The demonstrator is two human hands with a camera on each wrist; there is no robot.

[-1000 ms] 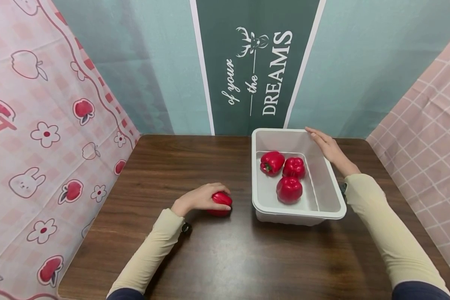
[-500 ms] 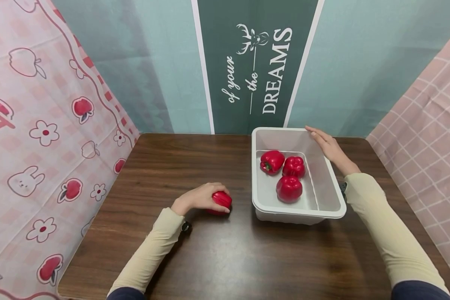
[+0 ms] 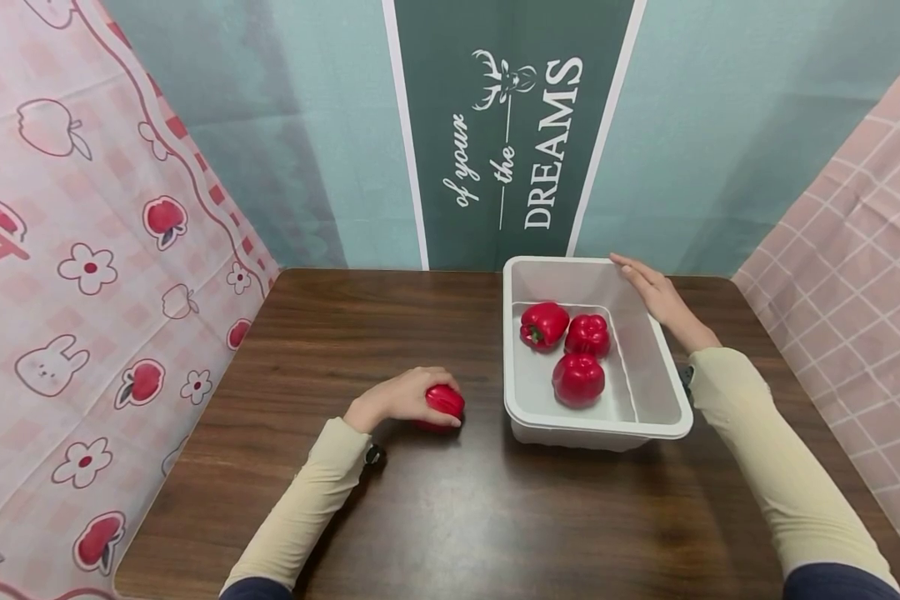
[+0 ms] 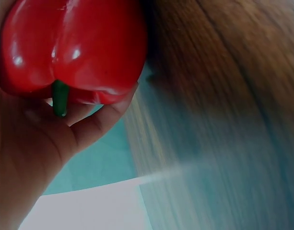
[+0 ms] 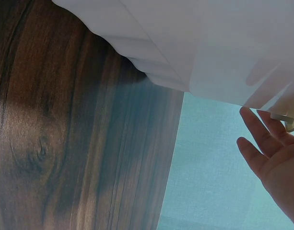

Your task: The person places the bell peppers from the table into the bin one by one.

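My left hand (image 3: 399,398) grips a red bell pepper (image 3: 446,401) on the wooden table, left of the bin. In the left wrist view the fingers and thumb wrap round this bell pepper (image 4: 84,48), whose green stem (image 4: 60,98) points toward the palm. A light grey plastic bin (image 3: 600,426) stands to the right. Three more red peppers lie in it: one at the back left (image 3: 544,325), one beside it (image 3: 588,336) and one in front (image 3: 578,381). My right hand (image 3: 663,300) rests with extended fingers on the bin's right rim near the far corner. In the right wrist view its fingertips (image 5: 246,115) touch the bin's outside.
The brown wooden table (image 3: 330,325) reaches back to a teal curtain (image 3: 270,125) with white lettering. Pink printed cloth (image 3: 105,333) hangs at the left, and pink checked cloth (image 3: 862,275) at the right.
The pepper under my left hand has turned slightly within the grip, with hardly any shift in place. My right hand, the bin and the peppers inside it keep their places.
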